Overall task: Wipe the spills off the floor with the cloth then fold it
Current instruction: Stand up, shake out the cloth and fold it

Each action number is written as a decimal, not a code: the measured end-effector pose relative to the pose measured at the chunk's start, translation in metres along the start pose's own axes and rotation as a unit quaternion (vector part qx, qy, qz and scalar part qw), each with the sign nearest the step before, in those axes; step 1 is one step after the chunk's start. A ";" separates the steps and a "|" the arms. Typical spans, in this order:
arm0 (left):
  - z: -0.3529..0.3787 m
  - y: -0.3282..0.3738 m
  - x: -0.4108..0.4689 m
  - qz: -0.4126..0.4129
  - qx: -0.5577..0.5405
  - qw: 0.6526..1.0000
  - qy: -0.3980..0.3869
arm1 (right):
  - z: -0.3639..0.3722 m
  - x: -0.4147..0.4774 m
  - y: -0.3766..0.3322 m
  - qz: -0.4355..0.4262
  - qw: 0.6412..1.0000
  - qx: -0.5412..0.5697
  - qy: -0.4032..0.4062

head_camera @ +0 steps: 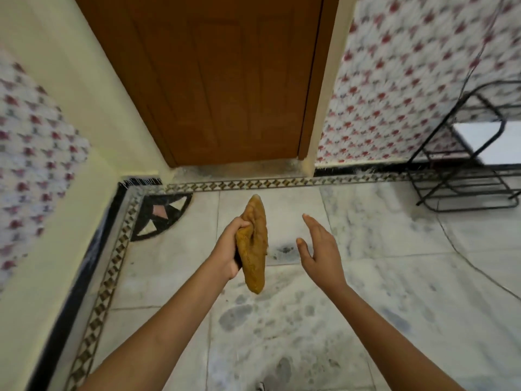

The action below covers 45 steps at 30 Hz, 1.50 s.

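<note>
A mustard-brown cloth (253, 244) is bunched into a long upright bundle, held in the air above the marble floor (380, 263). My left hand (229, 249) grips it at its left side, about the middle. My right hand (318, 246) hovers a little to the right of the cloth, fingers spread, palm turned toward it, not touching. Dark wet smudges (284, 249) show on the floor between and behind the hands, and greyish patches (236, 316) lie below the cloth.
A closed brown wooden door (225, 80) stands straight ahead. Patterned tiled walls flank it. A black metal rack (465, 165) with a white shelf stands at the right wall. A patterned border strip (253, 183) runs along the floor edges.
</note>
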<state>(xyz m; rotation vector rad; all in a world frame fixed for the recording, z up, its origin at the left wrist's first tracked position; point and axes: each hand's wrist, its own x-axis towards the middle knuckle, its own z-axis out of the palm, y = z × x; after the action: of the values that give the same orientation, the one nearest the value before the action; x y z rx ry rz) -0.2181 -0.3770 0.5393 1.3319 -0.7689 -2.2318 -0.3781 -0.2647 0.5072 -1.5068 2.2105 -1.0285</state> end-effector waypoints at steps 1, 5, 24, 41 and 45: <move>0.012 0.023 -0.039 0.009 -0.001 1.000 0.004 | -0.031 -0.001 -0.032 -0.002 1.000 0.005 0.004; 0.046 0.075 -0.147 0.035 -0.035 0.999 0.003 | -0.104 -0.009 -0.120 -0.006 0.999 0.041 0.001; 0.134 0.071 -0.373 0.189 0.017 0.976 0.105 | -0.308 -0.074 -0.242 -0.080 0.966 0.230 -0.081; 0.154 0.035 -0.422 0.371 0.246 0.881 0.161 | -0.304 -0.102 -0.292 0.055 0.903 0.364 -0.222; 0.136 0.057 -0.421 0.386 0.251 0.869 0.181 | -0.295 -0.099 -0.300 0.058 0.870 0.420 -0.250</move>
<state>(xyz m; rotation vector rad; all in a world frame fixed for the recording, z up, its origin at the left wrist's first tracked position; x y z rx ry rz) -0.1462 -0.1302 0.9036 1.2727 -1.4739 -1.1491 -0.2983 -0.1201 0.9066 -1.0422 1.2112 -1.1641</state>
